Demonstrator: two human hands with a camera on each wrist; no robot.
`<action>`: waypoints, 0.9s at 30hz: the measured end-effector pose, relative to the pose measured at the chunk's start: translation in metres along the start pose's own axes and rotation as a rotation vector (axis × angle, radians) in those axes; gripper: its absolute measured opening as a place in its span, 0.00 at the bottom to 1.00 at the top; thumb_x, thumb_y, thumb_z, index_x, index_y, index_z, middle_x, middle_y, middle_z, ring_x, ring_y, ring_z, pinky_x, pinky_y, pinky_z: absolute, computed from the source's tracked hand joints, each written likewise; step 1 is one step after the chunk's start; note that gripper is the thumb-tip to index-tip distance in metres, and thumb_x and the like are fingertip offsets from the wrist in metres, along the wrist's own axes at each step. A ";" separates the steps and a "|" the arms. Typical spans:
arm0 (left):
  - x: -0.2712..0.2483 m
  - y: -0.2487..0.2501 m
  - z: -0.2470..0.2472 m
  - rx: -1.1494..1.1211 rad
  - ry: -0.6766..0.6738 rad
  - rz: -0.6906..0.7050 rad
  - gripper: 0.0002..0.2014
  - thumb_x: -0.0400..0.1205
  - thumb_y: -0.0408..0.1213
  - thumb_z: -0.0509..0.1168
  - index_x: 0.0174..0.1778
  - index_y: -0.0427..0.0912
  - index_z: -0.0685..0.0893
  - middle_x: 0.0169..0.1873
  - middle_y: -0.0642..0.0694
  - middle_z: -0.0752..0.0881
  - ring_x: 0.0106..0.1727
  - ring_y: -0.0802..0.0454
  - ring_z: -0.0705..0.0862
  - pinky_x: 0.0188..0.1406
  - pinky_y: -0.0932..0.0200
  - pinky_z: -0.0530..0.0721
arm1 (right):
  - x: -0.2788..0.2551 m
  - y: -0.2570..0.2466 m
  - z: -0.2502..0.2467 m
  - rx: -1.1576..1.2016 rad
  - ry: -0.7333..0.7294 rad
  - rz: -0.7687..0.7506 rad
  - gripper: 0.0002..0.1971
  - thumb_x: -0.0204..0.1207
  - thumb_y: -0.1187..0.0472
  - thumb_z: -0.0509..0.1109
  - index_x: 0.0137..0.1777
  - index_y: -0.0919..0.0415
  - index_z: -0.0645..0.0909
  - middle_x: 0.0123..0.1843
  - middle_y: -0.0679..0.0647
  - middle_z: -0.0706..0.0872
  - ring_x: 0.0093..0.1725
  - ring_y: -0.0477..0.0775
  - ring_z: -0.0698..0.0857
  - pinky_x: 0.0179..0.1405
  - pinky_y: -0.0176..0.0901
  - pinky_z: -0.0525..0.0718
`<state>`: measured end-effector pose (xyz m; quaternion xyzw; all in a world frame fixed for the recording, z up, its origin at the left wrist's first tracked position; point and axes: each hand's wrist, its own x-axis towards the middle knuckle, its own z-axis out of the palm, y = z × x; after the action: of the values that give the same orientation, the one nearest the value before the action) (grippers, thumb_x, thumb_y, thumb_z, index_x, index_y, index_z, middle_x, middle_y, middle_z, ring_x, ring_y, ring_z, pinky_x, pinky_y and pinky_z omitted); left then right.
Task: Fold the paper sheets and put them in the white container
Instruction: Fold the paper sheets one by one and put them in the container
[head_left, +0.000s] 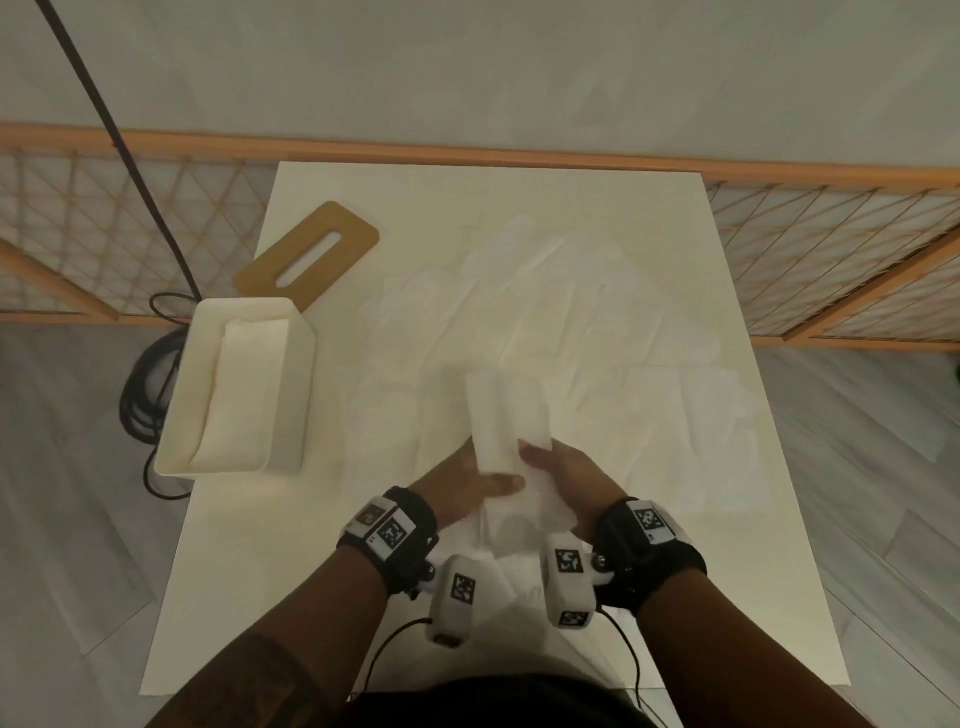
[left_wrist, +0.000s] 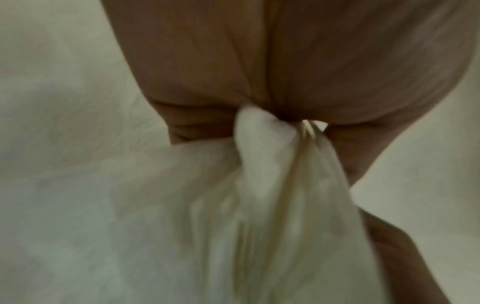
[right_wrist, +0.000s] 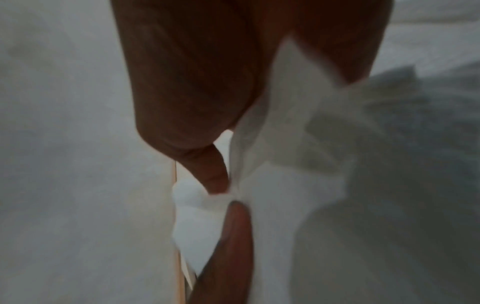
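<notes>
Mid-fold, with thin white paper sheet (head_left: 506, 421) pinched by left hand (head_left: 462, 480) and right hand (head_left: 563, 475).
Next, probably: crease pressed flat, then carried toward ten o'clock into open white rectangular container (head_left: 293, 395).

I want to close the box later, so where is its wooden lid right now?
In the head view, the wooden lid lies flat at the table's far left, just behind the white container, away from both hands.

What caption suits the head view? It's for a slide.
Both hands, left hand and right hand, fold a paper sheet beside the white container.
</notes>
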<state>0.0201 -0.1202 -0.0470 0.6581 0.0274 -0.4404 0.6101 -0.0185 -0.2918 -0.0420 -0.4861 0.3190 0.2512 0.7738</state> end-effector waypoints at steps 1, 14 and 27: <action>0.001 0.001 -0.001 0.079 0.057 0.023 0.28 0.75 0.44 0.76 0.71 0.55 0.76 0.63 0.47 0.88 0.65 0.45 0.87 0.69 0.40 0.84 | 0.000 0.000 -0.001 -0.028 0.044 -0.017 0.18 0.84 0.62 0.68 0.72 0.65 0.79 0.59 0.64 0.91 0.56 0.66 0.91 0.52 0.59 0.90; -0.003 0.012 -0.026 0.242 0.205 0.099 0.35 0.82 0.48 0.70 0.81 0.54 0.60 0.68 0.51 0.81 0.66 0.48 0.83 0.69 0.41 0.83 | 0.002 -0.009 0.025 -0.280 0.198 -0.158 0.18 0.86 0.54 0.67 0.73 0.59 0.77 0.61 0.55 0.90 0.59 0.59 0.90 0.63 0.61 0.88; -0.063 0.024 -0.109 0.166 0.353 0.168 0.41 0.76 0.44 0.76 0.74 0.68 0.55 0.70 0.45 0.79 0.69 0.42 0.81 0.70 0.38 0.82 | 0.014 -0.023 0.121 -0.393 0.013 -0.299 0.33 0.85 0.69 0.64 0.78 0.40 0.51 0.66 0.55 0.84 0.63 0.56 0.86 0.63 0.59 0.88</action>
<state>0.0547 -0.0041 -0.0039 0.7731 0.0424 -0.2664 0.5741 0.0367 -0.1893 0.0007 -0.6707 0.1933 0.1882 0.6910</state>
